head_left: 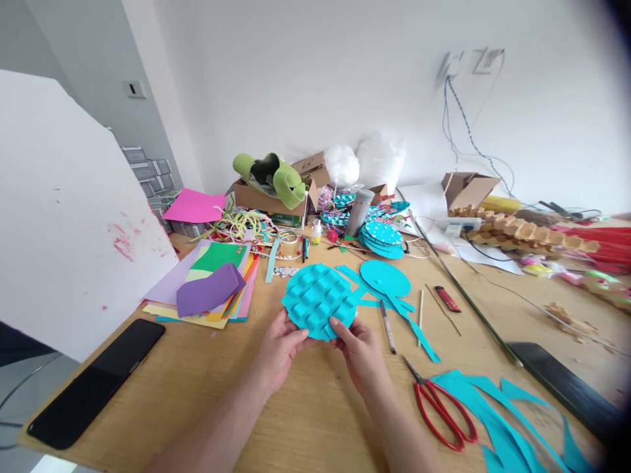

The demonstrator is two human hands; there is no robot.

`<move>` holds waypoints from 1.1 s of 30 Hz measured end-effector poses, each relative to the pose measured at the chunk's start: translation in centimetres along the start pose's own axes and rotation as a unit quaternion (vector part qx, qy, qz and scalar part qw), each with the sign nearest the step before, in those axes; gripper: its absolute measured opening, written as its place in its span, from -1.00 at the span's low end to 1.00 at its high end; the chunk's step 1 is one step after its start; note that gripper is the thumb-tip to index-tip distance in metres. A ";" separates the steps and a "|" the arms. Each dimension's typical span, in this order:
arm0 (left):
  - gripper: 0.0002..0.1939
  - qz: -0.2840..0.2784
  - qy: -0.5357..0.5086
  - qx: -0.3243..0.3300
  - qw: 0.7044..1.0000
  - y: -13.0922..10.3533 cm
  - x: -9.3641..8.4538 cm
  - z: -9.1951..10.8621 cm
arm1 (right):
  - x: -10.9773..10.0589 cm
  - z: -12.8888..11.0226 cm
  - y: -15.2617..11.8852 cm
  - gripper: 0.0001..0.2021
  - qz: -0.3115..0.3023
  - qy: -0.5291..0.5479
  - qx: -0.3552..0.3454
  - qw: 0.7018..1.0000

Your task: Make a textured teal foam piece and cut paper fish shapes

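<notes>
Between my two hands I hold a round turquoise paper piece (320, 295) with a raised, folded strip pattern across its face. My left hand (282, 345) grips its lower left edge, thumb on top. On the lower right edge, my right hand (359, 348) pinches it with the thumb pressed on the front. Just beyond lies a plain turquoise paper disc (387, 277) with paper strips (419, 332) around it. A pen (388, 327) rests right of my right hand. Red-handled scissors (441, 410) lie nearer me, beside turquoise paper scraps (493, 420).
Coloured paper sheets (217, 263) are stacked at left, near a black phone (98, 381). At the back stand a grey flask (359, 212), a glue bottle (316, 232) and a cardboard box (266, 210). A long green stick (458, 289) crosses the right side, near a red cutter (447, 299).
</notes>
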State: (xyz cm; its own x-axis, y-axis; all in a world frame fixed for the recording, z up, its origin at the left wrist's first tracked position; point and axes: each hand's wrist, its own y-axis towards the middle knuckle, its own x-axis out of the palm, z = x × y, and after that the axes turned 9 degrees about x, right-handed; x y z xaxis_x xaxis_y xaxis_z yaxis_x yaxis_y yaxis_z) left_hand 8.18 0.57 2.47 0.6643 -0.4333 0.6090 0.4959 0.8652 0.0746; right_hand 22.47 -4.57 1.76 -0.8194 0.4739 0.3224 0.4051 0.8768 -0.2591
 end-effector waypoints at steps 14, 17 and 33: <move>-0.68 -0.017 0.057 -0.029 0.998 -0.7 0.3 -1.8 | 1.0 0.7 -0.8 -0.68 -0.016 0.099 0.053 0.994; -0.69 -0.010 0.067 -0.020 0.998 -0.7 0.3 -1.7 | 1.1 0.8 -0.9 -0.68 -0.023 0.098 0.056 0.993; -0.73 0.006 0.114 -0.011 0.993 -0.6 0.5 -1.3 | 1.2 1.4 -0.7 -0.67 -0.028 0.047 0.017 0.998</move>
State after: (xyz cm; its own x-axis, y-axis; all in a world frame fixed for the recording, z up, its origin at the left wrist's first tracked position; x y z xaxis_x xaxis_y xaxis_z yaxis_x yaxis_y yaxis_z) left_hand 8.92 -0.53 1.76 0.7784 -0.4703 0.4158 0.4973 0.8662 0.0487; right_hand 20.63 -4.77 1.00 -0.7986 0.4305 0.4206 0.3438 0.8999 -0.2684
